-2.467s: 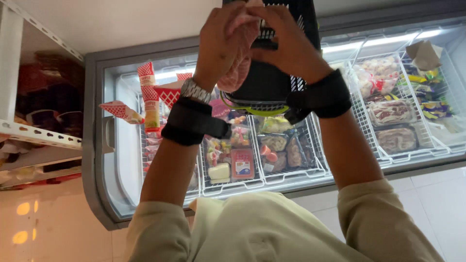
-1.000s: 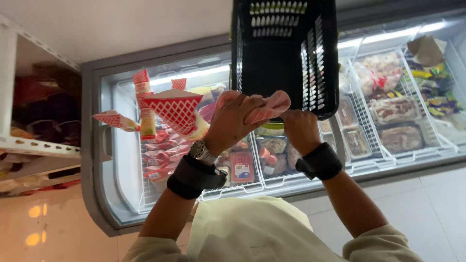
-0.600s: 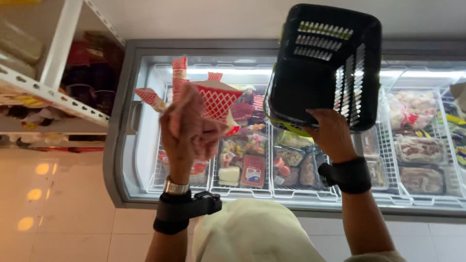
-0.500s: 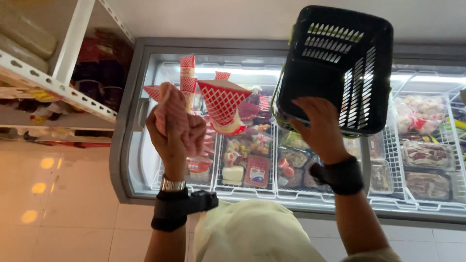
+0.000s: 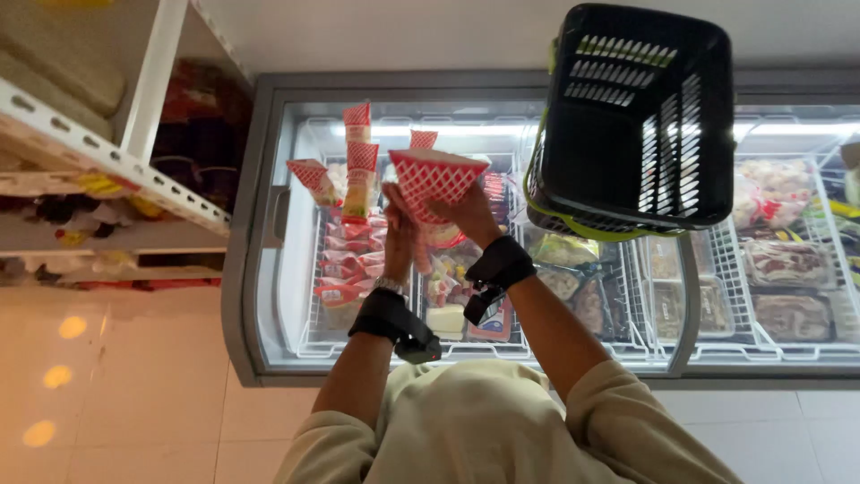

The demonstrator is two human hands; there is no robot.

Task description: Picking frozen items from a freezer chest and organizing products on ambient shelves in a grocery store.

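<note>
Over the glass-topped freezer (image 5: 269,269), both hands (image 5: 430,224) grip a red-checked, cone-shaped paper packet (image 5: 434,177).

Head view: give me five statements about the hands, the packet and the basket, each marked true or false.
1. The left hand and right hand both hold the red-and-white checked packet. True.
2. The right hand grips the basket. False: no hand touches the basket; the right hand is on the packet.
3. The basket is black. True.
4. The freezer is empty. False: packed goods fill its wire compartments.
5. The left wrist is bare. False: it wears a watch and a black band.
</note>
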